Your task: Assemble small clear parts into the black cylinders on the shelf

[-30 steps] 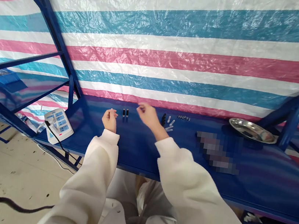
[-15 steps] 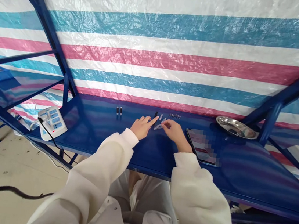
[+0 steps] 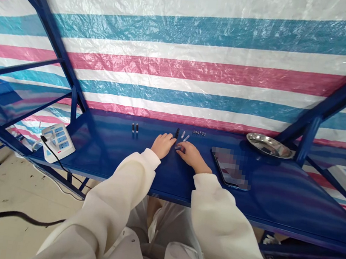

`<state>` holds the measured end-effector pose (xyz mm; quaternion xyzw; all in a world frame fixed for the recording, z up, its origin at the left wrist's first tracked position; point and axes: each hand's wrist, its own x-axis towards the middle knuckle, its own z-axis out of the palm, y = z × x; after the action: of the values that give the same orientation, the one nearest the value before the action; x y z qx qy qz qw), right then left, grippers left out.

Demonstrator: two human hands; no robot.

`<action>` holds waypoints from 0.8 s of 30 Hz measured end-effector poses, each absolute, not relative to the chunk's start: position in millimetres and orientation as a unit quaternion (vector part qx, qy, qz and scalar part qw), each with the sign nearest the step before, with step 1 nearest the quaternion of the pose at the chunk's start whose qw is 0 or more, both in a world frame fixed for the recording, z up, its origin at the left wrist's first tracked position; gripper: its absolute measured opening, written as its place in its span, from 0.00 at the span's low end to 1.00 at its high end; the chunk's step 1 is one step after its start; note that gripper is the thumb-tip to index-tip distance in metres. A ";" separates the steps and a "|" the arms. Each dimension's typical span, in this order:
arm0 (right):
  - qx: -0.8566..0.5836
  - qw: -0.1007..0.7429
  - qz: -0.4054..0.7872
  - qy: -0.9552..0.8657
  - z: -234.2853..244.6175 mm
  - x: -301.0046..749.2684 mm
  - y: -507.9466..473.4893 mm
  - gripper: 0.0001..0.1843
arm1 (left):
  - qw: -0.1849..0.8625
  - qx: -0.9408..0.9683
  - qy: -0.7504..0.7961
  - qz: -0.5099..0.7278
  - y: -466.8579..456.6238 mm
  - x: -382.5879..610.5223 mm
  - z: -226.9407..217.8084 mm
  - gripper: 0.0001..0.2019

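My left hand [image 3: 162, 145] rests low over the blue table with its fingers curled together; whatever is under the fingertips is hidden. Facing it, my right hand [image 3: 191, 155] pinches a small clear tube [image 3: 178, 147] between thumb and finger. The tube lies low in the gap between both hands. Just beyond the fingertips are two more clear tubes, one upright-looking tube [image 3: 183, 134] and one slanted tube [image 3: 186, 138]. Beside them, a row of small black pieces [image 3: 177, 132] runs away from my left fingertips. Several small shiny metal parts [image 3: 198, 133] form a row farther right.
Two small black cylinders with silvery ends [image 3: 135, 128] stand to the left. A phone [image 3: 230, 168] lies right of my right hand, and a steel dish [image 3: 269, 145] sits at the back right. A white power strip [image 3: 58, 142] with a black cable occupies the table's left end.
My left index finger has drawn back from its outstretched pose and curled in. My right hand has come nearer and left, bringing one clear tube towards my left hand. The view has shifted slightly.
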<state>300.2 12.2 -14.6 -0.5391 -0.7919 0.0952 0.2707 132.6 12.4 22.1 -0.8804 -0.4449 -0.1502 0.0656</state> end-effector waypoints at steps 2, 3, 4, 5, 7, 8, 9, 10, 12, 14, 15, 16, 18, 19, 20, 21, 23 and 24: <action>-0.544 0.268 0.096 -0.789 -12.8 298.4 10.8 0.12 | 0.059 -0.876 -0.448 -0.170 15.1 133.3 21.8 0.13; -0.546 0.267 0.094 -0.789 -12.1 297.7 10.2 0.12 | 0.056 -0.874 -0.450 -0.176 16.2 133.4 21.8 0.13; -0.548 0.264 0.092 -0.788 -11.7 297.1 9.7 0.13 | 0.052 -0.873 -0.451 -0.178 17.1 133.4 21.7 0.12; -0.550 0.262 0.089 -0.788 -11.4 296.7 9.3 0.13 | 0.048 -0.872 -0.452 -0.180 17.9 133.1 21.7 0.11; -0.552 0.255 0.086 -0.789 -11.0 296.1 8.8 0.12 | 0.035 -0.868 -0.457 -0.190 19.1 131.1 22.1 0.09; -0.552 0.252 0.086 -0.790 -10.9 295.8 8.7 0.12 | 0.025 -0.862 -0.463 -0.205 19.6 129.2 22.4 0.08; -0.552 0.249 0.088 -0.791 -10.8 295.6 8.6 0.12 | 0.011 -0.854 -0.469 -0.226 20.0 126.6 22.9 0.07; -0.551 0.248 0.089 -0.792 -10.6 295.3 8.6 0.11 | -0.008 -0.842 -0.476 -0.255 20.2 123.2 23.4 0.06; -0.547 0.244 0.086 -0.796 -10.3 294.8 8.8 0.10 | -0.061 -0.808 -0.485 -0.328 20.3 114.4 23.9 0.04; -0.544 0.234 0.077 -0.802 -9.7 294.1 8.6 0.08 | -0.128 -0.763 -0.487 -0.405 20.1 103.9 22.5 0.02; -0.541 0.228 0.072 -0.806 -9.1 293.6 8.2 0.07 | -0.163 -0.737 -0.486 -0.441 20.0 98.7 20.9 0.02; -0.537 0.226 0.069 -0.810 -8.2 292.8 7.5 0.07 | -0.196 -0.707 -0.486 -0.475 20.0 93.9 18.8 0.03; -0.529 0.241 0.067 -0.811 -5.5 290.5 5.0 0.06 | -0.257 -0.642 -0.487 -0.534 20.5 86.1 13.8 0.05; -0.525 0.264 0.069 -0.806 -3.7 288.9 3.4 0.06 | -0.285 -0.610 -0.486 -0.557 20.9 83.3 11.5 0.06; -0.522 0.298 0.073 -0.796 -1.7 286.9 1.7 0.05 | -0.310 -0.581 -0.486 -0.575 21.4 81.3 9.6 0.08; -0.520 0.342 0.080 -0.778 0.4 284.7 0.1 0.05 | -0.332 -0.558 -0.484 -0.587 21.7 80.1 8.3 0.09; -0.514 0.457 0.112 -0.717 4.1 279.9 -2.3 0.08 | -0.367 -0.531 -0.477 -0.597 22.0 79.3 7.2 0.11; -0.505 0.514 0.141 -0.679 5.6 277.5 -2.9 0.10 | -0.380 -0.524 -0.473 -0.598 21.8 79.4 7.2 0.12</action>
<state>277.5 -2.9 5.6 -0.5046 -0.6790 0.1410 0.5143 79.4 21.8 7.2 -0.5243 -0.4727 -0.5976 -0.3801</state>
